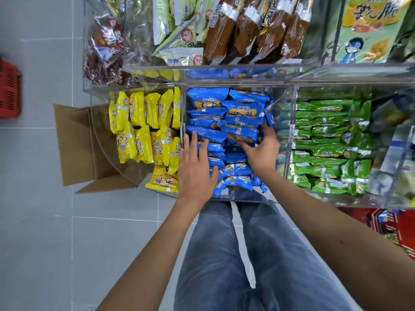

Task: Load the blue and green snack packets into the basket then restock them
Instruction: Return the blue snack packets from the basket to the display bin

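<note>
Your right hand curls round one blue packet atop the blue packets, while your left hand lies flat on them, fingers straight, gripping nothing. They fill the middle compartment of the clear bin, between yellow packets on your left and green packets on your right. Left of the bin an open cardboard box stands on the grey tiled floor, the red basket well apart, blurred.
</note>
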Demonstrator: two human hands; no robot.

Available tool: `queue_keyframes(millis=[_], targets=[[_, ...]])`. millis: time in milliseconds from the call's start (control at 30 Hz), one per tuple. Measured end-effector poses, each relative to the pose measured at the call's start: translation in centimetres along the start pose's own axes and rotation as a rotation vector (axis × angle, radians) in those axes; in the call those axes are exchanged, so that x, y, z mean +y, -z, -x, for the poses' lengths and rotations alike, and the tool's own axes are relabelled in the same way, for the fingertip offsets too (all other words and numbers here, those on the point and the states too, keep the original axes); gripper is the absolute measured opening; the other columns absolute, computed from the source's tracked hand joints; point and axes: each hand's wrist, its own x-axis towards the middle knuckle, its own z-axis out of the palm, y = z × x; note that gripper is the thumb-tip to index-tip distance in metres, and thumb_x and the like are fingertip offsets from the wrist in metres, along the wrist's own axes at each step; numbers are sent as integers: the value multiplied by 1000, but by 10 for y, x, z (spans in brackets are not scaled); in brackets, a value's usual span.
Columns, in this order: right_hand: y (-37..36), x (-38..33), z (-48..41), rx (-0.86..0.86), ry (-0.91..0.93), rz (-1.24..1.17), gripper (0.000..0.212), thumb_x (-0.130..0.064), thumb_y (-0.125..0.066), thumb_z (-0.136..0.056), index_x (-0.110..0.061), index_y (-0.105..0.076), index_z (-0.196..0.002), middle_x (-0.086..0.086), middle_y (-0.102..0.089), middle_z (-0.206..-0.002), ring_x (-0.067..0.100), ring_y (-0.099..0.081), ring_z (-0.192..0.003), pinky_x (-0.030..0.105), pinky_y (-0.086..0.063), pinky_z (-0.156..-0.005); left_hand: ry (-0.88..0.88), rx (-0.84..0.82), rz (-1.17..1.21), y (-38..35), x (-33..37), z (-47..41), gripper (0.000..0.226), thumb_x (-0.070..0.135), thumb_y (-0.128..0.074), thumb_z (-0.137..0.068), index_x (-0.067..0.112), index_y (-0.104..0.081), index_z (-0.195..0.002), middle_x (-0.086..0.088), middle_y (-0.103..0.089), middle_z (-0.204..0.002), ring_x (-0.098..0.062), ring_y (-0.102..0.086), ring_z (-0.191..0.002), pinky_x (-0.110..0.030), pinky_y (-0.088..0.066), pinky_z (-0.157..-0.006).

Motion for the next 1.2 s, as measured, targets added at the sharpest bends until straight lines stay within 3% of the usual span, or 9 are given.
queue_keyframes(millis=[267,433,533,633,733,833,933,1033,1200], targets=[[9,-2,-2,-164,34,159,92,-39,-75,-75,-7,-27,-146,11,-43,-140,29,-38,-130,35,-36,-102,-6,-10,59,6,0,0,69,32,-56,-91,13,-22,-148,-10,-2,-160,-26,9,-147,-39,-7,-120],[34,-10,6,-261,-1,138,96,-39,-77,-73,-10,-23,-147,9,-47,-140,28,-46,-126,37,-42,-98,35,-47,150,23,2,5,63,32,-53,-93,16,-26,-147,-7,-13,-159,-23,-3,-148,-35,-13,-118],[55,-17,25,-232,26,111,81,-37,-70,-81,-7,-30,-145,11,-44,-143,27,-45,-128,36,-40,-101,70,-83,191,36,5,16,56,33,-52,-94,16,-33,-144,-8,-33,-152,-25,-21,-144,-36,-25,-113],[80,-25,52,-247,73,37,54,-30,-65,-86,-6,-49,-131,14,-59,-126,22,-58,-105,31,-45,-89,121,-124,277,48,6,35,51,35,-53,-94,18,-42,-140,-6,-51,-139,-25,-48,-126,-36,-40,-99],[101,-26,80,-347,44,3,39,-25,-63,-87,-6,-58,-121,9,-63,-120,19,-60,-101,28,-46,-87,145,-153,401,53,3,58,47,34,-54,-94,15,-47,-136,-5,-56,-134,-25,-55,-118,-34,-42,-97],[116,-24,103,-395,45,-10,36,-24,-63,-88,-8,-60,-120,7,-65,-116,13,-59,-90,13,-41,-72,152,-184,535,51,-10,79,42,28,-56,-94,13,-50,-133,-8,-59,-128,-21,-58,-107,-27,-42,-90],[120,-26,123,-374,-9,-57,37,-22,-63,-87,-9,-59,-121,6,-66,-112,17,-62,-96,20,-45,-81,165,-213,624,50,-31,92,34,23,-56,-94,11,-55,-126,-10,-61,-121,-20,-58,-102,-23,-39,-83],[113,-29,149,-288,-85,-120,34,-18,-64,-87,-6,-59,-119,8,-66,-110,15,-62,-97,21,-44,-85,137,-264,629,49,-56,98,30,18,-56,-94,9,-56,-123,-12,-60,-121,-19,-56,-107,-23,-39,-87],[99,-20,212,-56,-303,-322,27,-9,-61,-88,-4,-60,-114,14,-67,-102,23,-63,-96,26,-46,-88,-31,-414,368,52,-76,91,37,24,-57,-93,10,-54,-127,-10,-62,-122,-22,-59,-111,-28,-41,-92]])
